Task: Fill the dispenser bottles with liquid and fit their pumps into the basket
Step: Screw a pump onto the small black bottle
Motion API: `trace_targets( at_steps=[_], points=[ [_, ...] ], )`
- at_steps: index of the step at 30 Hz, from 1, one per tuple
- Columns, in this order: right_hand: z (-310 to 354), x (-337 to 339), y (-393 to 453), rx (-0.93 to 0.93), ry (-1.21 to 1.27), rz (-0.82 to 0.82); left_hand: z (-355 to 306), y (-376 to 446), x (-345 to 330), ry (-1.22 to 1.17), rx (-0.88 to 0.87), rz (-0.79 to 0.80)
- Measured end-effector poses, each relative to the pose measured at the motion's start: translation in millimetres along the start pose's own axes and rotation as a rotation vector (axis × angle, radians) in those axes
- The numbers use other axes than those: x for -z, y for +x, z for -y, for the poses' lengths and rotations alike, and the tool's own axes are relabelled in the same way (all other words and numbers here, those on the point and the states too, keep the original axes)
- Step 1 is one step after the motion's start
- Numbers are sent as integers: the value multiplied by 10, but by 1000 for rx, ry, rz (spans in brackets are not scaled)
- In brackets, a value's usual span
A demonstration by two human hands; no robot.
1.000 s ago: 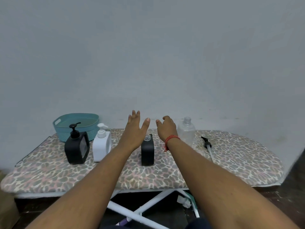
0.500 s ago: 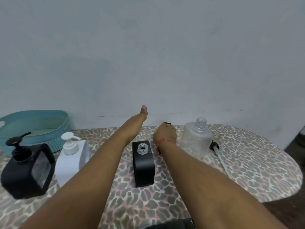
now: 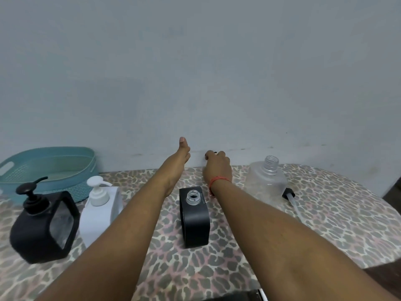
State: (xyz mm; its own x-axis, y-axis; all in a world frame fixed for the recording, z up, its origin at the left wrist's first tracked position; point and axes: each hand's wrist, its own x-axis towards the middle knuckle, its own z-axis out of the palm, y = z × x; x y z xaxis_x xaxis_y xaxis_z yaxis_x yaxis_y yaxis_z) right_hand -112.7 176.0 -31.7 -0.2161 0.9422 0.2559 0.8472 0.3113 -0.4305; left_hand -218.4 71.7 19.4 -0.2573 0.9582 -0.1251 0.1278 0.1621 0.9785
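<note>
my two bare forearms run up from the bottom edge toward twelve o'clock over the leopard-print counter [image 3: 325,213]. nearest me, at about nine o'clock, stands the big black dispenser bottle [image 3: 41,224] with its black pump fitted, upright, a clear window in its side. just beside it at its three o'clock stands the white dispenser bottle [image 3: 99,211], its white pump on, partly hidden by my left forearm. between my forearms, near the middle, stands the small black bottle [image 3: 195,220] with no pump, its clear threaded neck open at the top. my right wrist, with a red thread band [image 3: 218,181], passes just beside that bottle at its one o'clock. farther out at two o'clock stands the clear bottle [image 3: 268,183], upright, neck open, no pump. behind its right side a loose pump [image 3: 289,195] lies on the counter, black collar toward the bottle, pale tube trailing toward four o'clock.

my left hand [image 3: 179,161] reaches past the small black bottle toward the wall, seen edge-on, thumb straight and pointing up, holding nothing i can see; its fingers are hidden behind the hand. my right hand [image 3: 218,165] is just beside it at its three o'clock, fingers curled downward near the far edge of the counter; something small and dark shows at the fingertips, too small to tell what it is.

farthest, at ten o'clock against the wall [image 3: 217,72], sits the teal basket [image 3: 82,157], behind the two pumped bottles.
</note>
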Motion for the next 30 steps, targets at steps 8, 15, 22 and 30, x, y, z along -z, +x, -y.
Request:
trace_targets(
  at_steps=[8,15,22,30],
  points=[
    [394,723,-306,86,499,-167,-275,-743,105,89,-22,-100],
    [487,1336,-705,99,700,-166,-449,-1516,37,288,-164,-182],
    [348,1632,-1230,128,951,-86,-403,-1815,-153,520,-234,-229],
    [270,1614,-1407,182,1045,-57,-114,-1703,-197,628,-207,-257]
  ],
)
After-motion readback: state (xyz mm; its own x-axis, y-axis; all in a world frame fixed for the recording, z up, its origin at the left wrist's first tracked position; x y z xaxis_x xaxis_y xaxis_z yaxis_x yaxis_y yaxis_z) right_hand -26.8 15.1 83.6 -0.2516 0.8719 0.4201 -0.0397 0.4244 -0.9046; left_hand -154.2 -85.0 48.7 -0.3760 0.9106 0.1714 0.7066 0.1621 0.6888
